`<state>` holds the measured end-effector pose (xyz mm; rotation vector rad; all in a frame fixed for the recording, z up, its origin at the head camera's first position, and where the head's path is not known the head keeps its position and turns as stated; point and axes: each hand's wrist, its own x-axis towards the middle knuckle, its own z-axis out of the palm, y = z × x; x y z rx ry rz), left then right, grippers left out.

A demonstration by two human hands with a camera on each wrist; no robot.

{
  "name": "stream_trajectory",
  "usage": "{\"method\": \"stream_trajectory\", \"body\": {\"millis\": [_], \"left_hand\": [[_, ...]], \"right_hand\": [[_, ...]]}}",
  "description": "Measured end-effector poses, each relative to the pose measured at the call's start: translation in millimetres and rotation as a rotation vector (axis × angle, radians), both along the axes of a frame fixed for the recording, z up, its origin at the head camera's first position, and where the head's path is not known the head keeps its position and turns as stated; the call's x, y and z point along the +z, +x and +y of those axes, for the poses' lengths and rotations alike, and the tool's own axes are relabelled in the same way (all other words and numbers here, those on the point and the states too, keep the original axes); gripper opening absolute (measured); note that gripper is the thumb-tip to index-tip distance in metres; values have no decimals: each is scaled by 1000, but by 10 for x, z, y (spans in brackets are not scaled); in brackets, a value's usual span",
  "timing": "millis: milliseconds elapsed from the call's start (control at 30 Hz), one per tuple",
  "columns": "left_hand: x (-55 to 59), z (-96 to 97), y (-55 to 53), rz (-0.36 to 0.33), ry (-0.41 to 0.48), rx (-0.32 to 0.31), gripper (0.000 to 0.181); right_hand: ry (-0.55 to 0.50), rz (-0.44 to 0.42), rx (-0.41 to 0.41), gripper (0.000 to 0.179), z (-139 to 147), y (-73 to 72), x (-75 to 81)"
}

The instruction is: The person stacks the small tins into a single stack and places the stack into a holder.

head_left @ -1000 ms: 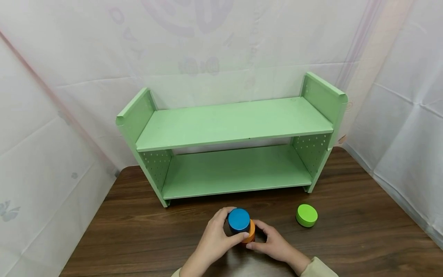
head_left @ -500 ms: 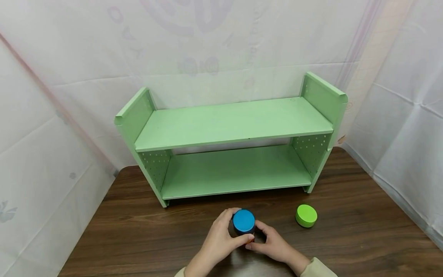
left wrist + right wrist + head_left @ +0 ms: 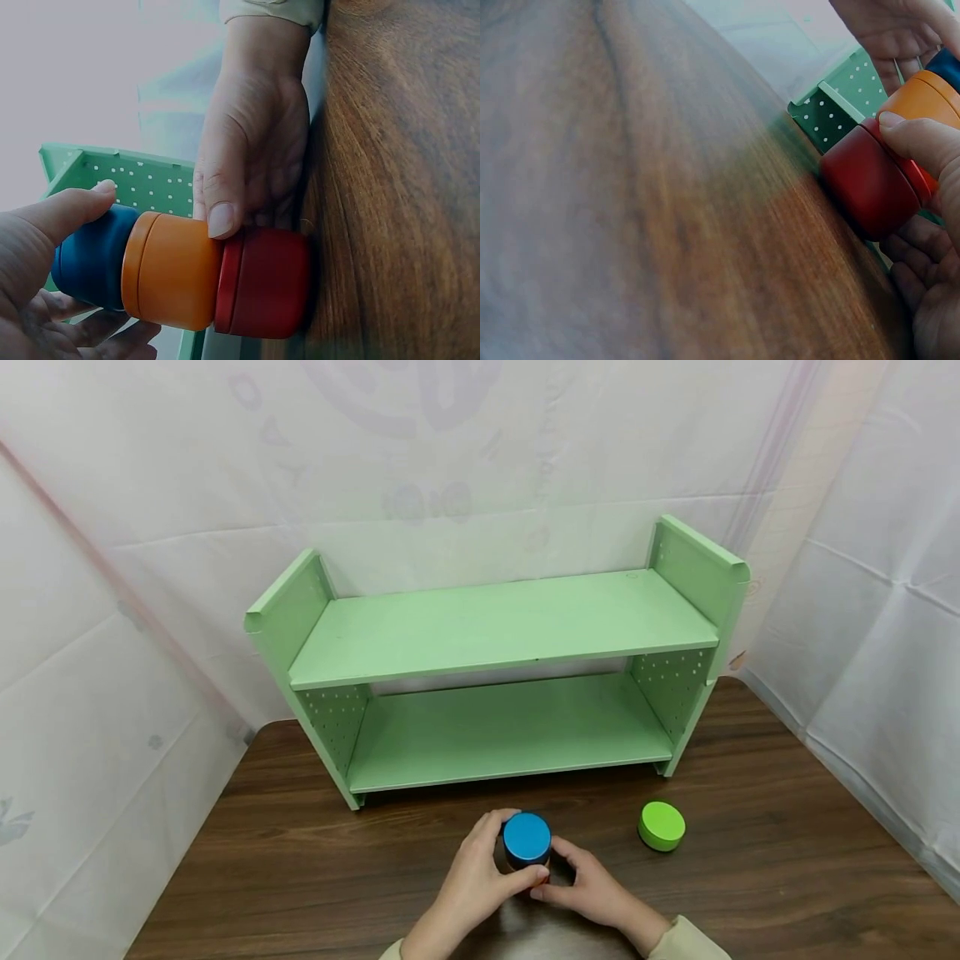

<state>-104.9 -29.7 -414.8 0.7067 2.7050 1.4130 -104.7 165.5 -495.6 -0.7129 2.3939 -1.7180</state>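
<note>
Three small round lidded tins form an upright stack on the wooden table. At the top is a blue tin (image 3: pixel 527 837), below it an orange tin (image 3: pixel 176 270), and at the bottom a red tin (image 3: pixel 270 281). My left hand (image 3: pixel 480 872) grips the blue tin from the left, thumb in front and fingers behind. My right hand (image 3: pixel 588 887) holds the red tin from the right, its thumb at the seam under the orange one. From the head view the blue lid hides most of the lower two tins.
A bright green tin (image 3: pixel 662 827) lies on the table (image 3: pixel 795 827) to the right of my hands. Behind the stack stands a pale green two-tier shelf (image 3: pixel 495 631). White patterned cloth (image 3: pixel 450 460) hangs around the table's back and sides.
My left hand has shifted the blue tin slightly right, from an offset position to squarely over the orange one. The right hand has stayed at the base of the stack.
</note>
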Motion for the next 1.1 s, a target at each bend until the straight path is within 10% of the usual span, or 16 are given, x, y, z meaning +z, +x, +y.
{"method": "stream_trajectory", "body": {"millis": [1100], "left_hand": [[-151,-110,-11,-41,10,15,90]], "right_hand": [[90,23,-26,69,-4,-12,32]]}}
